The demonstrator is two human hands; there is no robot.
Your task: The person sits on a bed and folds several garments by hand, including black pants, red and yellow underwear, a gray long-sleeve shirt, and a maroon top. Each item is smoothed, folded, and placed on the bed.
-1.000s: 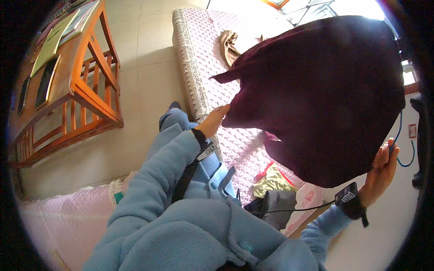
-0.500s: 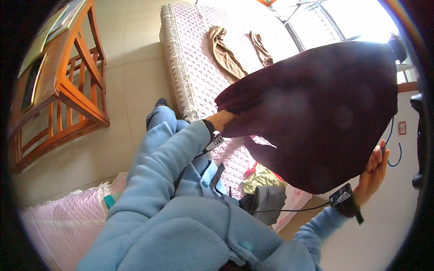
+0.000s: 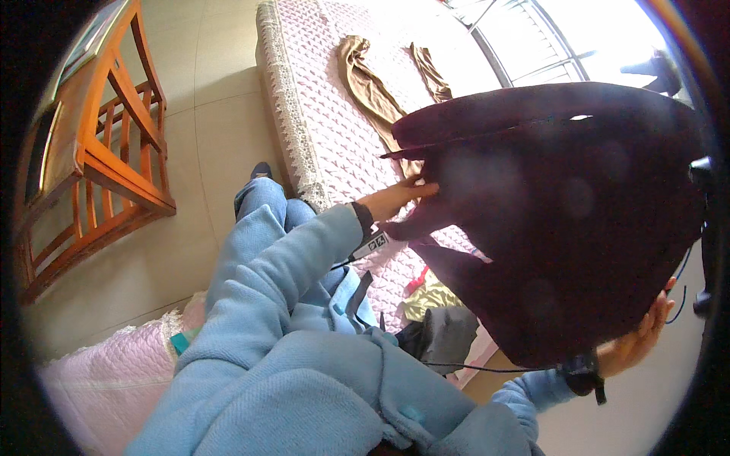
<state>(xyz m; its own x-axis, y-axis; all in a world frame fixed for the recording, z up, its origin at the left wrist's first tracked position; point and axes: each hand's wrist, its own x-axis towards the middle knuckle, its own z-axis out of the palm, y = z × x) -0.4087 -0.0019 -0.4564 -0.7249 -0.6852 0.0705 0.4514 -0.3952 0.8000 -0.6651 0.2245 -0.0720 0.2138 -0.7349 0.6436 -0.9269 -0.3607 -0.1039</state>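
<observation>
A large dark maroon garment hangs spread out in front of me, above the right side of the bed. My left hand is at its left edge, with the fingers closed on the cloth. On the right, my right hand is raised beside the garment's lower right edge. Its fingers are bent round the neck of a blue hanger, whose hook curves out past the fingertips. The garment covers the rest of the hanger and part of the right hand.
Brown trousers lie on the pink quilted bed. Yellow-green cloth and a grey garment are at its near end. A wooden table stands left, a barred window far right. A black cable runs to my right wrist.
The garment has shifted right and downward, and its left edge has parted into folds. My left hand has moved slightly right along that edge; my right hand has lowered a little to the right.
</observation>
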